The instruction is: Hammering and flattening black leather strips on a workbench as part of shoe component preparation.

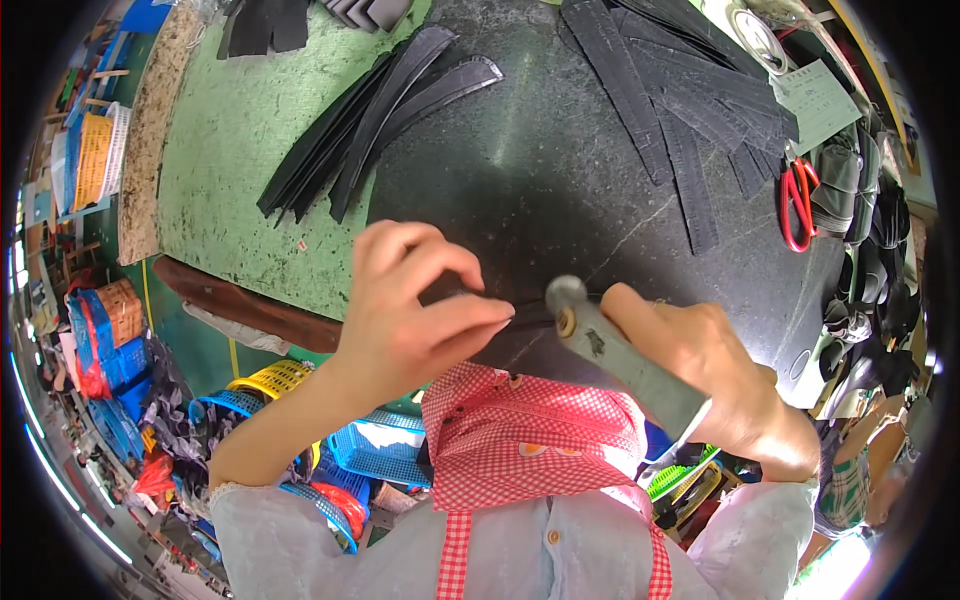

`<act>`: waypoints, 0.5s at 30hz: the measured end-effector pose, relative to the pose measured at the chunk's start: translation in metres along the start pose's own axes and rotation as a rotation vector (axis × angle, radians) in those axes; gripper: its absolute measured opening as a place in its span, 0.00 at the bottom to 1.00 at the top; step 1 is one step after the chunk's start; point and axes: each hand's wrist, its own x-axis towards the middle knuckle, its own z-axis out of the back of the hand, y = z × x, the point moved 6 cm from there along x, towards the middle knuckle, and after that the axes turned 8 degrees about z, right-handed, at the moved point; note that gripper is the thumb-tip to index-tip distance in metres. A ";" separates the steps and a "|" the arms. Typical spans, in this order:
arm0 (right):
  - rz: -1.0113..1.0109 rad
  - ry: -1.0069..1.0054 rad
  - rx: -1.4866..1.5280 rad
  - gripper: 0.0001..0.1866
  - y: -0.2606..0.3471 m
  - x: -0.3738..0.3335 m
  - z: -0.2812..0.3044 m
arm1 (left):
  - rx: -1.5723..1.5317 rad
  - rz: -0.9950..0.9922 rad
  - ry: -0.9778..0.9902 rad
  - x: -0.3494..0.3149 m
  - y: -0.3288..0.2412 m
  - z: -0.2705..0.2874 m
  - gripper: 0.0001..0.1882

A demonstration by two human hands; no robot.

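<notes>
My right hand (690, 350) is closed round a hammer (635, 370) with a grey metal head, its round face towards my left hand. Its handle is mostly hidden beneath the head and my fingers. My left hand (410, 300) is closed in a pinch just left of the hammer face, low over the dark work board (480, 210). A narrow black strip (535, 314) shows at my thumb and fingertip, hard to make out against the board. Beyond my left hand lies a fanned bundle of curved black strips (375, 120). More black strips (680, 100) lie piled at the far right.
Red-handled scissors (798, 205) and a pale green paper (818, 100) lie at the right edge. Black pieces (265, 25) sit on the green tabletop (230, 150) at the far left. Plastic baskets (375, 445) stand below. Another person (850, 480) is at the lower right.
</notes>
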 end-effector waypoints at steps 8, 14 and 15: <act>-0.112 0.006 0.093 0.09 -0.008 -0.018 0.008 | 0.009 -0.028 -0.012 0.005 0.000 -0.005 0.15; -0.242 0.048 0.104 0.10 -0.005 -0.071 0.016 | -0.158 -0.313 0.132 0.052 -0.044 -0.057 0.12; -0.239 0.064 0.093 0.10 -0.005 -0.079 0.009 | -0.134 -0.388 0.157 0.054 -0.051 -0.066 0.13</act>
